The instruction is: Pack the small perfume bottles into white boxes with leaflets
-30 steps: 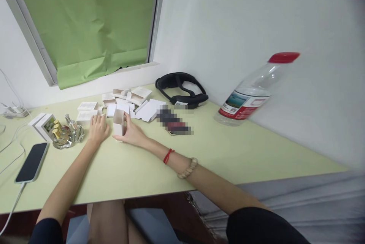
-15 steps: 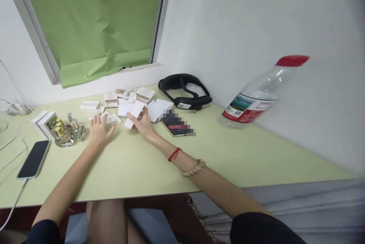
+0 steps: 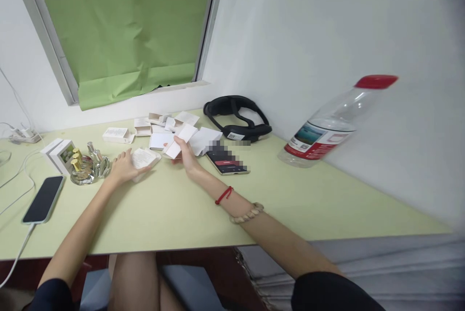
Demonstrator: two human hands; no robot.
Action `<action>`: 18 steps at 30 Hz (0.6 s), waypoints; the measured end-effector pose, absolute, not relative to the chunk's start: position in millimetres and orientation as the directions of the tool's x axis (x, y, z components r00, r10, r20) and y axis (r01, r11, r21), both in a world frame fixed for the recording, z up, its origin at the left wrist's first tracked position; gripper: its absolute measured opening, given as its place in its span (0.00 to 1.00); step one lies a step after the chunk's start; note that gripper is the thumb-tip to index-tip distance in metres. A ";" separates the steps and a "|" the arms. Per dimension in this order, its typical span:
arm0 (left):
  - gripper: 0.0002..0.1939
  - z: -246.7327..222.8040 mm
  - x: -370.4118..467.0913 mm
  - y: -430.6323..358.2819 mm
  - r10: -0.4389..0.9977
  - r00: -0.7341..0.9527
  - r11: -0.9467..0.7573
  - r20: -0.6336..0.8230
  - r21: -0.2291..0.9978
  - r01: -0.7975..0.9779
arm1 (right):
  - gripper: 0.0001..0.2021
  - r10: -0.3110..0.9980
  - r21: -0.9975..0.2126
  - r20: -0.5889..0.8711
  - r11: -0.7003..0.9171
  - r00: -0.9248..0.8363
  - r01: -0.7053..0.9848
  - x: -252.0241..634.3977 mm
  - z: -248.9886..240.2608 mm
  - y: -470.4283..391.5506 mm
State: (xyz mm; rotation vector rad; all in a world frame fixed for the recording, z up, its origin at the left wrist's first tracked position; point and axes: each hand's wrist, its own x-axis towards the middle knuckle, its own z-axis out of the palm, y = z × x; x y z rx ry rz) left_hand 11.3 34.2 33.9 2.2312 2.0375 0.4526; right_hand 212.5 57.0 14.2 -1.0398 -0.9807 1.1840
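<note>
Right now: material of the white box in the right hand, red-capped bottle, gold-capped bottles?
White box: likely thin card, matte; flat panels, crisp edges. Red-capped bottle: probably plastic, glossy; transparent walls, highlights. Gold-capped bottles: perhaps glass, shiny; transparent, bright reflections. Gold caps look metallic, maybe coated plastic.

Both bare forearms [image 3: 82, 221] reach forward and converge, left hand [image 3: 125, 167] and right hand [image 3: 188, 157] each gripping

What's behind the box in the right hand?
More white boxes lie behind the held box. It and the right hand cover part of that spot; what's there can't be seen.
</note>
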 end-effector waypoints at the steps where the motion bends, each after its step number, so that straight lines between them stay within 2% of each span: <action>1: 0.42 35.7 14.4 32.0 0.989 0.078 -0.108 0.123 0.259 0.960 | 0.25 0.993 -0.971 0.046 0.070 0.109 -0.228 212.1 13.8 57.0; 3: 0.38 39.0 19.5 27.9 0.995 0.078 -0.094 0.070 0.263 0.960 | 0.25 0.997 -0.974 0.028 0.044 0.072 -0.224 210.9 13.3 56.8; 5: 0.36 41.2 22.4 25.4 0.993 0.062 -0.087 0.097 0.279 0.956 | 0.25 0.999 -0.971 0.008 0.018 0.044 -0.237 210.1 13.3 56.4; 9: 0.40 39.2 21.2 27.9 0.963 -0.018 -0.095 0.267 0.403 0.910 | 0.26 0.998 -0.955 0.028 0.045 0.061 -0.293 211.9 14.3 56.8; 11: 0.45 34.9 17.9 32.4 0.930 -0.029 -0.164 0.365 0.487 0.858 | 0.27 0.995 -0.944 0.070 0.091 0.076 -0.316 213.8 14.9 57.3; 13: 0.46 29.4 14.3 37.0 0.881 0.005 -0.283 0.473 0.520 0.806 | 0.28 0.991 -0.930 0.112 0.130 0.074 -0.343 215.1 16.0 56.8; 15: 0.41 24.6 11.8 39.6 0.836 0.063 -0.376 0.545 0.487 0.788 | 0.30 0.985 -0.912 0.155 0.170 0.069 -0.373 214.9 18.2 54.5; 18: 0.31 20.9 11.6 38.7 0.804 0.164 -0.418 0.572 0.348 0.839 | 0.34 0.975 -0.895 0.214 0.220 0.061 -0.387 212.7 24.0 47.0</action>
